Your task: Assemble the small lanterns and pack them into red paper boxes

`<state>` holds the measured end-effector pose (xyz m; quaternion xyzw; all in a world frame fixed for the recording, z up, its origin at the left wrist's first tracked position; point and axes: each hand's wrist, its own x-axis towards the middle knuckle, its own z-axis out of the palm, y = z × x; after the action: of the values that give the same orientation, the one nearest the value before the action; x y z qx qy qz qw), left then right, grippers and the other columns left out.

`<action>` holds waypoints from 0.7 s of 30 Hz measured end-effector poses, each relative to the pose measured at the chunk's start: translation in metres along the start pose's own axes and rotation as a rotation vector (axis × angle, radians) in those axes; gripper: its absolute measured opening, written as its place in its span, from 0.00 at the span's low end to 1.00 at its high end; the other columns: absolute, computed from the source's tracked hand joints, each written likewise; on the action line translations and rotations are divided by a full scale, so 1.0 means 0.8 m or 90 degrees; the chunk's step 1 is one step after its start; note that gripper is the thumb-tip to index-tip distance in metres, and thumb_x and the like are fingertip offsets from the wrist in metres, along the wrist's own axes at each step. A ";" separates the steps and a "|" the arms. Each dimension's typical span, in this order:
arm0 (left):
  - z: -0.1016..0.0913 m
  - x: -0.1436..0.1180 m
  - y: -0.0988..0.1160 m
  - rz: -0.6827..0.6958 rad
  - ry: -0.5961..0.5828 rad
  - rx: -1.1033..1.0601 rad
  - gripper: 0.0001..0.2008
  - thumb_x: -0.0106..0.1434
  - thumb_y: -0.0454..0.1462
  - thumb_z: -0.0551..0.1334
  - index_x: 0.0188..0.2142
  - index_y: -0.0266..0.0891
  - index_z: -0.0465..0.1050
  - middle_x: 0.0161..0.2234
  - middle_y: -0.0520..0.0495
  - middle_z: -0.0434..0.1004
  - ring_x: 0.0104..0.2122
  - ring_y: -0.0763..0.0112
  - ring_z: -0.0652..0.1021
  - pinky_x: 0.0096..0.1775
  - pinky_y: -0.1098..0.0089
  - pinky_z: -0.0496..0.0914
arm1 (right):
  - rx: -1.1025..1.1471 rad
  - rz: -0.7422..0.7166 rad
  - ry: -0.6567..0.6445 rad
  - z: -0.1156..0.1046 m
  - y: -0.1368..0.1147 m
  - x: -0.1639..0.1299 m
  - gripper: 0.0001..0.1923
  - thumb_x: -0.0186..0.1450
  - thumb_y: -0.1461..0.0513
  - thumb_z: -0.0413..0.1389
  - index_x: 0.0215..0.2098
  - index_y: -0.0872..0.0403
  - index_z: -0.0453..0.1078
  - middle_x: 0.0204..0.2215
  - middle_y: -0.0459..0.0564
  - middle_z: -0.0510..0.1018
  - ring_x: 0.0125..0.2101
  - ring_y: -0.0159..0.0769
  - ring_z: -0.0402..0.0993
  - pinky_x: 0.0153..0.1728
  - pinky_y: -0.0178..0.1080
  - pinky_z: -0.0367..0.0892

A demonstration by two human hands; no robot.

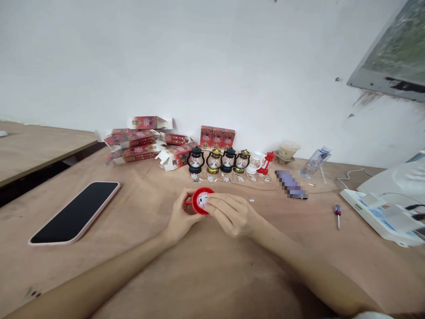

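Observation:
My left hand (181, 217) is wrapped round a small red lantern (195, 195), its round base turned up toward me. Inside the red rim sits a white disc (202, 200) with dark marks. The fingertips of my right hand (232, 212) are pinched together at the disc's right edge; whether something small is between them is hidden. Beyond my hands stands a row of small lanterns: black (195, 160), gold (214, 161), white (254, 163) and red (265, 163) ones. Small clear packets with white pieces (226, 178) lie in front of them.
Red printed boxes (141, 153) are heaped at the back left, and three upright boxes (217, 138) lean by the wall. A large phone (76, 212) lies left. Toward the right are a pixelated phone (291, 184), a bottle (315, 161), a cup (287, 150), a screwdriver (338, 215) and a power strip (381, 217).

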<state>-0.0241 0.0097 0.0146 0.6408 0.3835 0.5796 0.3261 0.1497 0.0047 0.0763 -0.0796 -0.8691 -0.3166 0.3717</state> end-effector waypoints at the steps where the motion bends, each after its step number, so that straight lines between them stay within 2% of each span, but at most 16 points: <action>1: 0.000 0.000 -0.001 0.001 -0.001 -0.001 0.18 0.47 0.38 0.69 0.37 0.38 0.66 0.35 0.49 0.73 0.36 0.67 0.74 0.40 0.67 0.70 | 0.001 0.001 0.000 -0.001 0.000 0.000 0.09 0.65 0.71 0.49 0.35 0.64 0.72 0.33 0.57 0.80 0.34 0.38 0.78 0.38 0.37 0.75; 7: -0.002 -0.001 -0.001 0.023 -0.012 -0.005 0.18 0.49 0.37 0.69 0.38 0.39 0.66 0.36 0.50 0.73 0.37 0.68 0.74 0.41 0.68 0.70 | -0.009 0.014 -0.014 -0.003 0.000 0.002 0.11 0.66 0.71 0.47 0.34 0.60 0.72 0.33 0.53 0.80 0.34 0.34 0.78 0.38 0.35 0.75; 12: 0.000 0.001 0.000 0.026 0.008 -0.010 0.18 0.49 0.38 0.69 0.37 0.38 0.66 0.36 0.49 0.73 0.37 0.68 0.74 0.41 0.68 0.70 | -0.032 0.029 -0.013 0.003 -0.004 0.004 0.08 0.65 0.71 0.51 0.30 0.60 0.71 0.29 0.53 0.79 0.32 0.35 0.77 0.38 0.36 0.73; 15: 0.000 0.002 0.000 0.026 0.017 0.003 0.18 0.48 0.38 0.69 0.37 0.38 0.66 0.36 0.50 0.73 0.37 0.68 0.74 0.41 0.68 0.70 | 0.039 0.115 -0.043 0.005 -0.005 0.004 0.07 0.65 0.70 0.52 0.30 0.59 0.70 0.28 0.52 0.78 0.34 0.36 0.75 0.38 0.36 0.73; 21: 0.000 -0.004 0.001 0.004 0.014 0.014 0.17 0.48 0.37 0.68 0.37 0.39 0.65 0.35 0.50 0.72 0.36 0.68 0.74 0.41 0.68 0.69 | 0.250 0.365 -0.006 0.001 -0.002 0.007 0.04 0.65 0.65 0.54 0.33 0.56 0.71 0.33 0.52 0.77 0.36 0.36 0.73 0.40 0.40 0.71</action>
<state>-0.0241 0.0066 0.0141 0.6391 0.3916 0.5833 0.3128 0.1447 0.0034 0.0793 -0.2488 -0.8574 -0.0261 0.4498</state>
